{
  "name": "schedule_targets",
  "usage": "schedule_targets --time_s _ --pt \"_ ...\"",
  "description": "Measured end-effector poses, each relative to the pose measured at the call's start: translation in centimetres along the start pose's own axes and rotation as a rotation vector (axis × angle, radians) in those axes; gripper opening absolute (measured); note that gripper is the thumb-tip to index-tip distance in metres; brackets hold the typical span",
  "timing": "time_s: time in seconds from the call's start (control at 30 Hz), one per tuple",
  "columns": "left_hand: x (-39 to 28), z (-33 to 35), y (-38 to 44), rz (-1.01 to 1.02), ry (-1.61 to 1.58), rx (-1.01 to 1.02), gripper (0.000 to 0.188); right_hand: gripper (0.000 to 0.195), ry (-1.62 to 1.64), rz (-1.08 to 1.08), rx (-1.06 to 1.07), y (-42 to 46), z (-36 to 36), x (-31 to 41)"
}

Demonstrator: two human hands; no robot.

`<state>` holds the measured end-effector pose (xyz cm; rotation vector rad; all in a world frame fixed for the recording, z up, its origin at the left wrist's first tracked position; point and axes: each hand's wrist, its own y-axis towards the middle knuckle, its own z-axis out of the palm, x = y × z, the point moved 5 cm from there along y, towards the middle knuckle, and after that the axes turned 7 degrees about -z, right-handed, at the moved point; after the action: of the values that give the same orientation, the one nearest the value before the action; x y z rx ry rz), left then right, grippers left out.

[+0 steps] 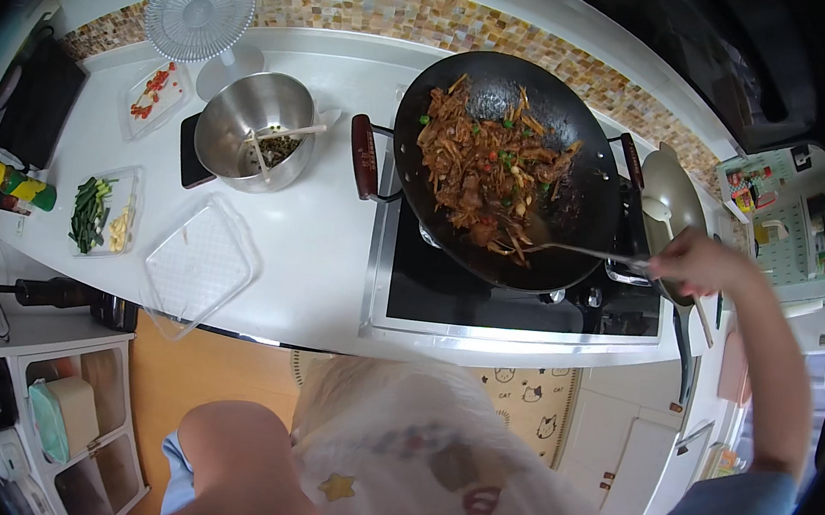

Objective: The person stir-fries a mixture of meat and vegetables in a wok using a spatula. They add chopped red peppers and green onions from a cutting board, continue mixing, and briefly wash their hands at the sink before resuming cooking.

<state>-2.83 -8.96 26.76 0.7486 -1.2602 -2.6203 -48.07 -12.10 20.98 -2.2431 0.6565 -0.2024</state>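
My right hand [691, 264] grips a metal spatula [594, 254], whose wooden handle end sticks out past my fingers. The spatula's head is sunk in cooked shredded food [496, 176] with red and green pieces, inside a black wok [590, 148]. That wok rests on a black glass cooktop [453, 299] and has dark red wooden side handles. Just behind my hand, a grey-green pan [672, 187] holds a pale spoon [660, 212] and points its handle toward me. My left hand is out of view; only the bent left arm shows at the bottom.
Left of the cooktop stands a steel bowl [259, 102] with chopsticks and dark bits. Around it are a phone [193, 151], a glass cake stand [201, 9], a clear plastic tray [200, 265], a box of chopped greens and garlic [104, 214], and a tray of red pieces [154, 98].
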Motion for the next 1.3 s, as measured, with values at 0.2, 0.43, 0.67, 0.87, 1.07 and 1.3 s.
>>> schedule_targets --time_s 0.2,0.43,0.67,0.87,1.07,1.3 --pt "1.9 -3.7 -2.2 0.047 0.387 -0.289 0.046 0.036 0.657 -0.150 -0.192 5.4 9.9 2.6" --pt "0.8 -10.7 -9.0 -0.239 0.635 -0.370 0.061 0.029 0.376 -0.180 -0.459 3.4 4.0 0.0" --pt "1.1 -14.2 -11.4 -0.274 0.653 -0.478 0.053 0.025 -0.582 -0.146 -0.715 -5.9 -3.8 7.5" --pt "1.8 -16.3 -12.8 -0.362 0.691 -0.512 0.054 0.031 -0.642 -0.069 -0.455 -4.7 -6.8 5.7" --pt "1.5 -17.3 -14.4 -0.406 0.751 -0.598 0.055 0.037 0.009 0.085 -0.093 1.3 -1.1 -1.1" --pt "1.1 -16.1 -14.9 -0.462 0.810 -0.615 0.055 0.039 0.214 -0.215 -0.465 9.8 4.5 0.6"
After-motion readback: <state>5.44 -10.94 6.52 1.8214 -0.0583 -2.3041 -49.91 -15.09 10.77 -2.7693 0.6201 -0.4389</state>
